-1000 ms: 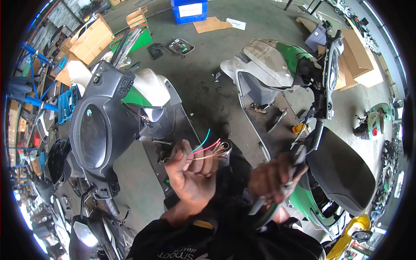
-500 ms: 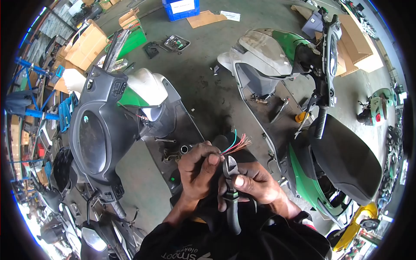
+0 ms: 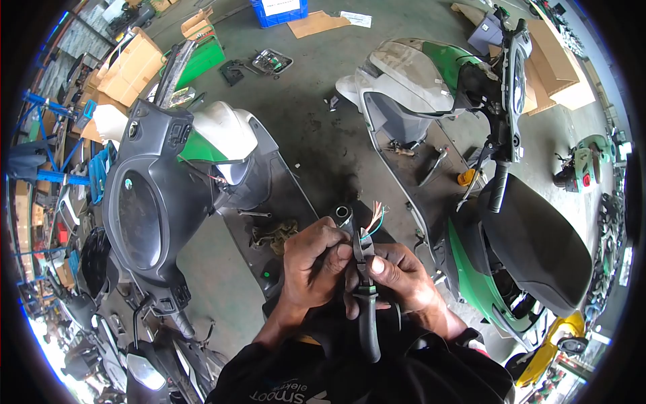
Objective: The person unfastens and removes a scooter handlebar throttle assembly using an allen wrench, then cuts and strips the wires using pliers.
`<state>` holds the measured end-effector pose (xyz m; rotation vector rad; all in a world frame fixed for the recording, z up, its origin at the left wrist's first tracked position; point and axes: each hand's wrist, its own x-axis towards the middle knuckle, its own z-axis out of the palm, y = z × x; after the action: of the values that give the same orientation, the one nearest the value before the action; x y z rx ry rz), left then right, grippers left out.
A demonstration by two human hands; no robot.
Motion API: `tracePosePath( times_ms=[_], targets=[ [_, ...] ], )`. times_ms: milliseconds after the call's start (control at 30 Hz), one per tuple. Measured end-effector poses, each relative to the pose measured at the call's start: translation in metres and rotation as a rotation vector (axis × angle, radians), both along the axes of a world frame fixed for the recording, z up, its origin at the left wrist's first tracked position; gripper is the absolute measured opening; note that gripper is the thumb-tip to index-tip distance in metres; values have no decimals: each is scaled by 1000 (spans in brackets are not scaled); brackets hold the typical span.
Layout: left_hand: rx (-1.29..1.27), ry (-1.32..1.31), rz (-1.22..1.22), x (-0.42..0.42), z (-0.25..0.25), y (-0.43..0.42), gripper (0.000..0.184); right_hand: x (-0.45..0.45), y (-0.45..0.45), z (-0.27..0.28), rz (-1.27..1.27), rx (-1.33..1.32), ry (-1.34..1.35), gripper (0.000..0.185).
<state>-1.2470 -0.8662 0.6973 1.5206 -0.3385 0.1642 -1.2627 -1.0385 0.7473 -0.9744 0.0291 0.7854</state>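
Note:
Diagonal cutters [image 3: 367, 306] with black handles stand upright in front of my chest, jaws pointing away from me. My right hand [image 3: 404, 276] is closed around them, thumb along the side near the pivot. A bundle of thin stripped wires [image 3: 375, 214], copper-coloured with a green one, fans out just beyond the jaws. My left hand [image 3: 315, 262] is closed in a pinch beside the jaws, on the wire cable, most of which its fingers hide. Past its fingertips a black tube [image 3: 342, 214] shows a round open end; I cannot tell whether it is held.
A dark grey scooter with white and green panels [image 3: 145, 215] stands on my left. Another scooter [image 3: 417, 81], with a separate black seat [image 3: 538, 249] nearby, is on my right. A tray of parts [image 3: 272, 62], a blue crate [image 3: 279, 12] and cardboard boxes [image 3: 131, 67] lie farther off.
The wires have shifted right and now stand more upright, bending at the cutter jaws. My left hand has moved slightly right, closer to the jaws. The tube's open end has come into clearer view.

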Motion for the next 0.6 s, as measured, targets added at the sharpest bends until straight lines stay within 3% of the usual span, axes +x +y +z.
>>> tracePosePath(
  times_ms=[300,467,600],
  targets=[
    [-7,-92,-117,5,-6,5,14,-3,5,-1,-68,29,45,50],
    [-359,123,-113,-4,3,-7,23,-6,10,-8,-57,112,23,51],
    [-396,84,-144,-3,0,-9,25,-5,8,-10,-38,156,-10,52]
  ],
)
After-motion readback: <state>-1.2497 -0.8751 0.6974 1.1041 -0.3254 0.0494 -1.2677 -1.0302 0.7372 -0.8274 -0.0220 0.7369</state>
